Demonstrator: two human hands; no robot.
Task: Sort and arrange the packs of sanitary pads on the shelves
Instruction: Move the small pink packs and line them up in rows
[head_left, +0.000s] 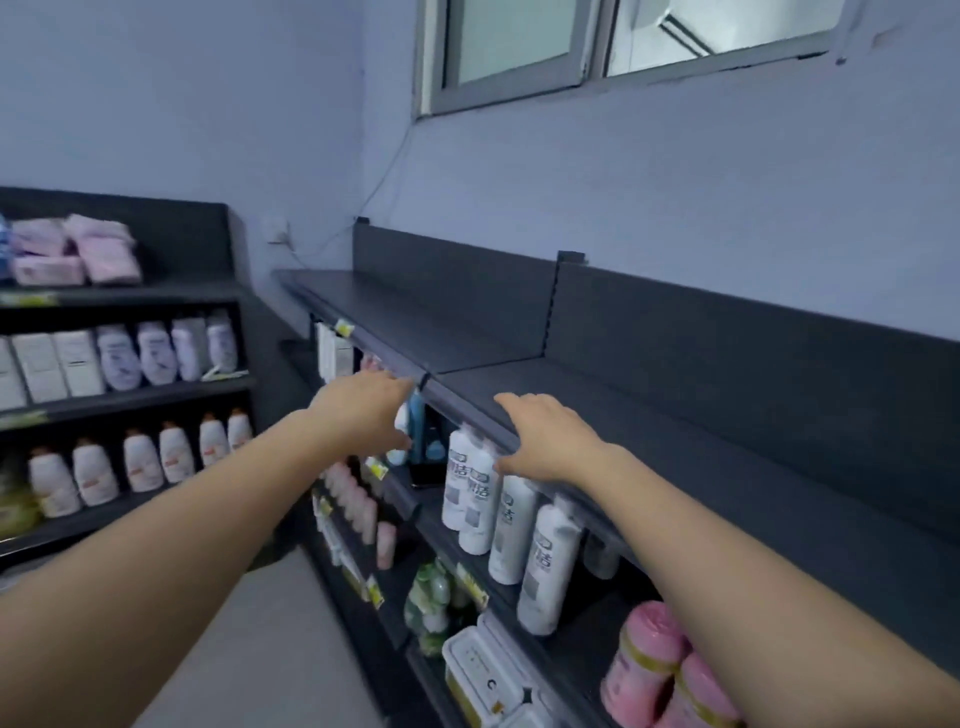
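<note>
I see both hands holding nothing. The left hand (363, 410) reaches flat, fingers straight and close together, toward the front lip of the matte dark metal top shelf (467, 332) at mid-frame. The right hand (545, 439) rests on that lip, fingers loosely spread. The packs of sanitary pads (78, 254), soft pink pillowy bundles, lie well apart from both hands, atop another dark rack at far left. Glossy white bottles (483, 499) stand beneath the right hand.
</note>
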